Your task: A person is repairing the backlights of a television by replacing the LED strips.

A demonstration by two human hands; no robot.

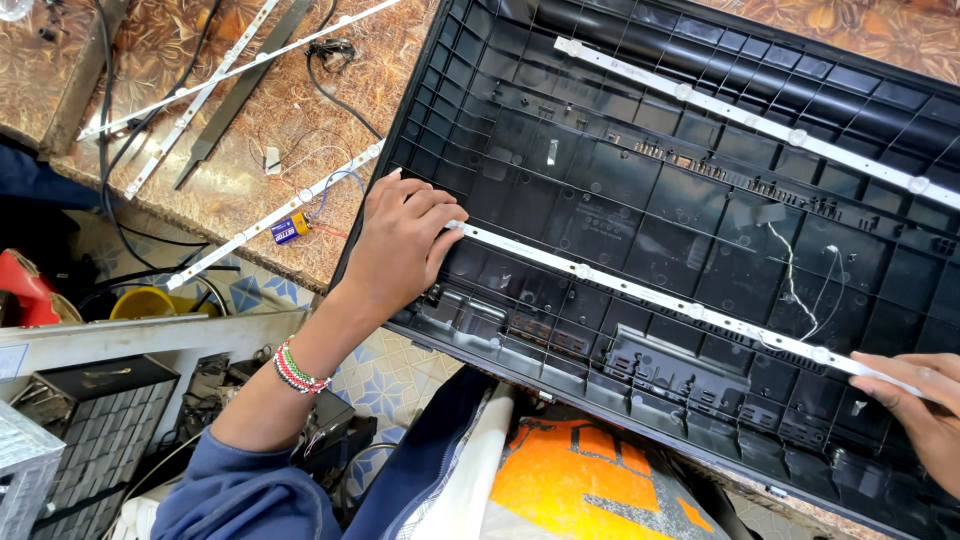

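Black plastic back shell (640, 210) lies on the brown patterned desk (330, 90), holding two white light strips. Both hands press the nearer strip (640, 292): the left hand (400, 245) rests flat-fingered on its left end, the right hand (925, 405) pinches its right end. Three more strips (230, 70) lie on the desk, one (270, 222) beside a small blue battery (287, 229).

Left hand (400, 245) palm down, fingers bent and spread slightly, fingertips pressed flat; forearm bare, blue sleeve pushed up, beaded band on wrist, arm reaching up from lower left. Right hand (920, 405) enters at right edge, only partly seen, fingers extended leftward, thumb on top, pinching lightly.
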